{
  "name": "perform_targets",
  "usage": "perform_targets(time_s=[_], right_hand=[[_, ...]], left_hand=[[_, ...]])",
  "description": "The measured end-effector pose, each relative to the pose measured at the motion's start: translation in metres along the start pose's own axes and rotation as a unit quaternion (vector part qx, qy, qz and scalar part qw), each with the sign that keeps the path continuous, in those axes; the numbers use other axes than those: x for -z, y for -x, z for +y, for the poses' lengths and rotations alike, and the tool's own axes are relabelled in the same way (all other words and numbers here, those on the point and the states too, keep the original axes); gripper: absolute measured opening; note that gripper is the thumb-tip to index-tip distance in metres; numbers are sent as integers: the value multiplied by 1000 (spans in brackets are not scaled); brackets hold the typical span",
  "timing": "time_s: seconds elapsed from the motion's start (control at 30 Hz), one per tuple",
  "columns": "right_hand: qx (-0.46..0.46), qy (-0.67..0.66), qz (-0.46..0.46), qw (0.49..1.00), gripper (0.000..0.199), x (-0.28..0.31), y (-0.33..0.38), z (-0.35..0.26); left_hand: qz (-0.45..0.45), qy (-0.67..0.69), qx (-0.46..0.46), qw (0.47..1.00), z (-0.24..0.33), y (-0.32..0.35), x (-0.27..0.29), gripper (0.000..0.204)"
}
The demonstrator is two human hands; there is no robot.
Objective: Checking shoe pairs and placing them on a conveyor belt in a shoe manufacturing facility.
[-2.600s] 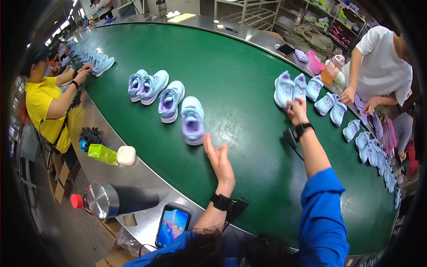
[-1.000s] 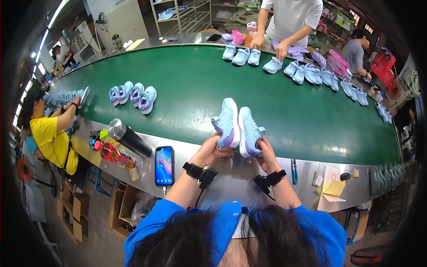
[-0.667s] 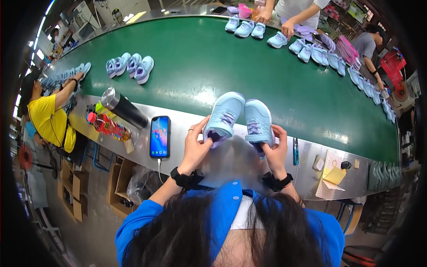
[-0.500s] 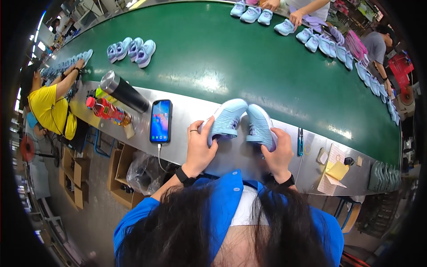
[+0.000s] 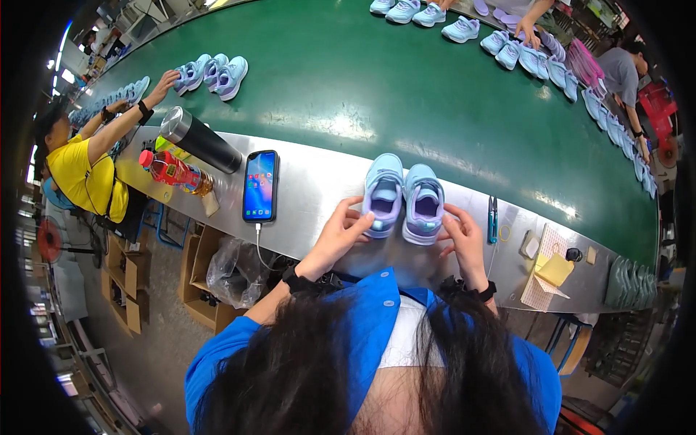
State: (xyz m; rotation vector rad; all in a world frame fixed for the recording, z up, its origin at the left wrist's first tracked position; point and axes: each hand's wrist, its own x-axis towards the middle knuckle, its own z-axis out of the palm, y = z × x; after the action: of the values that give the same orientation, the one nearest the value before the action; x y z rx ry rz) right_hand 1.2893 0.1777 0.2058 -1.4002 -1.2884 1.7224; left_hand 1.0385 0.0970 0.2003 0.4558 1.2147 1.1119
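Two light-blue children's sneakers with lilac linings stand upright side by side, toes away from me, on the metal ledge. My left hand grips the left sneaker at its heel, the thumb near the collar. At the outer heel side of the right sneaker, my right hand holds on with curved fingers. A smartphone on a white cable lies left of them. Teal-handled thread snips lie to the right.
A green conveyor belt runs beyond the metal ledge, with several sneakers along its far side. A black tumbler and red-capped bottle lie at left. A yellow-shirted co-worker reaches toward sneakers on the belt. Notepaper lies at right.
The sneakers, tilted and angled sideways before, now stand upright and parallel with openings toward me. My hands have shifted to their heels. The yellow-shirted co-worker's arm has reached out to sneakers on the belt.
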Motion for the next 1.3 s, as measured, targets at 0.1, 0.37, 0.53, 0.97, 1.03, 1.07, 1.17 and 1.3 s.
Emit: perform_targets(time_s=[0.1, 0.37, 0.53, 0.97, 1.03, 1.07, 1.17, 1.3], right_hand=[[29, 224, 49, 973, 48, 15, -4, -3], [89, 595, 300, 740, 21, 61, -21, 2], [54, 580, 259, 770, 13, 71, -31, 2], [149, 339, -19, 929, 27, 30, -46, -13], [138, 389, -37, 910, 30, 29, -53, -14], [137, 390, -37, 910, 30, 29, -57, -14], [164, 401, -55, 900, 30, 27, -67, -14], [222, 468, -70, 853, 27, 26, -73, -24]], left_hand=[[87, -377, -187, 903, -22, -2, 4, 61], [16, -625, -291, 724, 15, 19, -58, 54], [10, -648, -270, 712, 16, 17, -69, 57], [-51, -694, -234, 678, -4, 22, -76, 47], [-41, -685, -250, 683, -9, 19, -78, 43], [-24, -679, -272, 682, -12, 17, -79, 41], [5, -672, -300, 677, -17, 14, -81, 38], [26, -664, -324, 674, -19, 11, -79, 37]])
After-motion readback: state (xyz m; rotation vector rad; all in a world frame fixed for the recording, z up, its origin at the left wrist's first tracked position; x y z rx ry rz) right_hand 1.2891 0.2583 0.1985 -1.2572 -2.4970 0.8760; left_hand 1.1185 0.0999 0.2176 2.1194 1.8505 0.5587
